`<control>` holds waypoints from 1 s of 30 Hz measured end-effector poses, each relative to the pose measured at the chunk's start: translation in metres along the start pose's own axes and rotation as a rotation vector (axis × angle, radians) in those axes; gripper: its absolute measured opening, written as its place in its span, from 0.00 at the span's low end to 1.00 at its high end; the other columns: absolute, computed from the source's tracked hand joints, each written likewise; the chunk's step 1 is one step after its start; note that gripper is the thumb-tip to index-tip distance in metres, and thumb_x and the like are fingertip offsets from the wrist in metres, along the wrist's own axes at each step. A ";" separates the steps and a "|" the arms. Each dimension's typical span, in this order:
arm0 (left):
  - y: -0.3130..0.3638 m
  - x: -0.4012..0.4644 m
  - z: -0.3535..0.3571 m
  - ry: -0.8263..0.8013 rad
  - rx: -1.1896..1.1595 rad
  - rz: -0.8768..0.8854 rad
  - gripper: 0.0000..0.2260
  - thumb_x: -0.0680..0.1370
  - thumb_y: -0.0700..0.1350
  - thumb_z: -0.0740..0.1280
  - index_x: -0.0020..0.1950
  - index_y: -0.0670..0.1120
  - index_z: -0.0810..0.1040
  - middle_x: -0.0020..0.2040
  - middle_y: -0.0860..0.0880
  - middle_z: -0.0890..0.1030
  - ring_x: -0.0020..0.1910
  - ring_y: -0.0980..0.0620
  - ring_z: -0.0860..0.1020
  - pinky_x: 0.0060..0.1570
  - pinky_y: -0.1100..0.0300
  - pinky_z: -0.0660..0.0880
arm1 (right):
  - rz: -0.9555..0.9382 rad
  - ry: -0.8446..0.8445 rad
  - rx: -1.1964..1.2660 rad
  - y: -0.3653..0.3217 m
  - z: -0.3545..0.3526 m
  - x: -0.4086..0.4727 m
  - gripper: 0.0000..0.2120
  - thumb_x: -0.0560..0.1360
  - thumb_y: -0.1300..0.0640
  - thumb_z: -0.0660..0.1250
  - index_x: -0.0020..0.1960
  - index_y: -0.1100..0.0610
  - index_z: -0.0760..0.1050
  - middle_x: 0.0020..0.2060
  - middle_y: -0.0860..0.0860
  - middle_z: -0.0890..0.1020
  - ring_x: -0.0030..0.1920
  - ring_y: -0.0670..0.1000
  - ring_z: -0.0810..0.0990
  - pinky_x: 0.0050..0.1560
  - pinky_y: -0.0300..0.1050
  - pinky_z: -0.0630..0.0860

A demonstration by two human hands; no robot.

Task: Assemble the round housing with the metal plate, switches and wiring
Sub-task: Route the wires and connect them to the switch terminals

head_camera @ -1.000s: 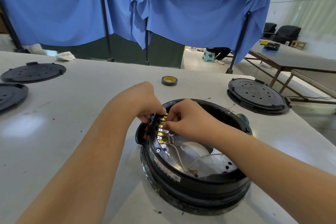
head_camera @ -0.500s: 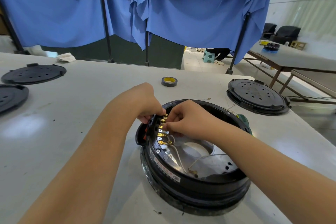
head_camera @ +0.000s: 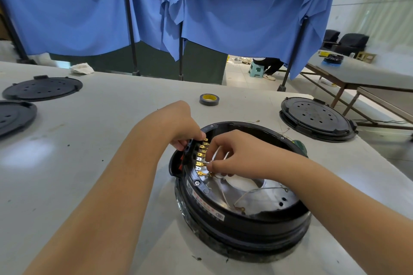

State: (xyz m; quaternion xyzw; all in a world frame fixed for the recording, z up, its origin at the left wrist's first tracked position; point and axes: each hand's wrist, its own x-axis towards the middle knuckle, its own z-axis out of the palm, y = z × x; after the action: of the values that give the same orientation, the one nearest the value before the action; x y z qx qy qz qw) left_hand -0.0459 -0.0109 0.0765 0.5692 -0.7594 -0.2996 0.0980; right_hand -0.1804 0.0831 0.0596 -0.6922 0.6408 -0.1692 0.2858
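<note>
Nearest us, the round black housing (head_camera: pixel 241 221) sat on the white table (head_camera: pixel 89 163), open side up, with the shiny metal plate (head_camera: pixel 268 194) seated inside it. Thin white wires (head_camera: pixel 243 195) lay loose across the plate, one ending in a ring terminal. We judged that these could snag under a forearm or get trapped beneath a later cover.

At the housing's left rim, our right hand (head_camera: pixel 243 158) had its fingertips pinched on what looked like a wire end at the lower brass terminals (head_camera: pixel 201 156); the connector itself was hidden. Our left hand (head_camera: pixel 181 127) was closed on the switch block (head_camera: pixel 190 152) from outside, steadying it.

Risks noted: the tabs stood close together, so a connector could land on the wrong tab or seat only partway. Pushing at an angle might bend a tab. If the left hand's hold slackened, the block could tip out of its slot.

Farther off, a tape roll (head_camera: pixel 209 99) and spare black round covers (head_camera: pixel 315 118) lay well apart from the work.
</note>
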 end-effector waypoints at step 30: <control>0.001 -0.002 0.000 0.010 0.005 0.016 0.12 0.74 0.47 0.73 0.40 0.39 0.78 0.28 0.46 0.79 0.22 0.53 0.78 0.27 0.63 0.79 | -0.037 0.306 -0.148 0.002 0.026 0.001 0.05 0.72 0.53 0.69 0.37 0.51 0.80 0.31 0.44 0.80 0.36 0.42 0.79 0.40 0.40 0.78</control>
State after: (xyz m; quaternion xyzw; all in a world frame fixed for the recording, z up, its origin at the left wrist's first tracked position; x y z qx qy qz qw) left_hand -0.0454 -0.0087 0.0775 0.5648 -0.7642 -0.2942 0.1028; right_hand -0.1664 0.0870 0.0385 -0.6890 0.6748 -0.2304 0.1301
